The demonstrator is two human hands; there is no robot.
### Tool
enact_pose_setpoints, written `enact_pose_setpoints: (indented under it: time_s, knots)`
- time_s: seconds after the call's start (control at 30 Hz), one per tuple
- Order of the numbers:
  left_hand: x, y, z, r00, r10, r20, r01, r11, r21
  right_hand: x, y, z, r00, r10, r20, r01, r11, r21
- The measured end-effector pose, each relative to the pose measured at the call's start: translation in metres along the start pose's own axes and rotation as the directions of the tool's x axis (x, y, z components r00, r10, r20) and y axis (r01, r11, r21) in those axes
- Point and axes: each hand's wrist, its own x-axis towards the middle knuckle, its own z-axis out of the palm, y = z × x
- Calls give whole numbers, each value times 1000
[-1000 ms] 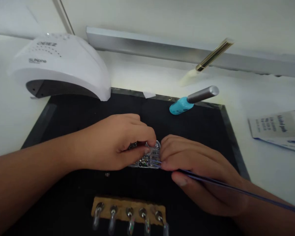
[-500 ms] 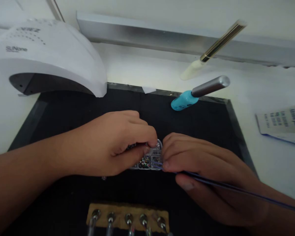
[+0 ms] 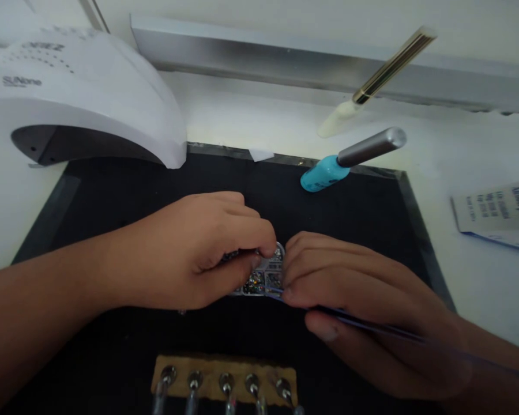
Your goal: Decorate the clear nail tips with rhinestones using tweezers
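A small clear compartment box of rhinestones lies on the black mat, partly covered by both hands. My left hand is closed over its left part, thumb and forefinger pinched at the box's middle. In my right hand is a slim pair of purple-blue tweezers, held between thumb and fingers. Their two thin tips reach leftward into the front compartments, among the glittering stones. Whether a stone sits between the tips, I cannot tell.
A white nail lamp stands at the back left. Behind the hands are a turquoise bottle with a silver cap and a pale bottle with a gold cap. Several metal-ended sticks stand on a tan strip in front. An alcohol pads box lies right.
The tweezers' tips have shifted slightly left, from the right front compartment towards the one with multicoloured stones. My left hand keeps its pinch on the box. The whole view has shifted very slightly.
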Motion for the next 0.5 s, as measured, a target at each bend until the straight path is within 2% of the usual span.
enact_pose_setpoints:
  time_s: [0.2, 0.37, 0.5]
  knots:
    - [-1, -1, 1, 1000, 4, -4, -4, 1000, -5, 1, 1, 3, 1000, 12, -8, -12, 1000, 28]
    - [0, 0, 0, 1000, 1, 4, -1, 1000, 3, 1, 0, 1, 999, -38, 1, 38, 999, 36]
    - [1, 1, 0, 1000, -2, 8, 2, 1000, 11, -1, -1, 1, 1000, 5, 1, -5, 1000, 23]
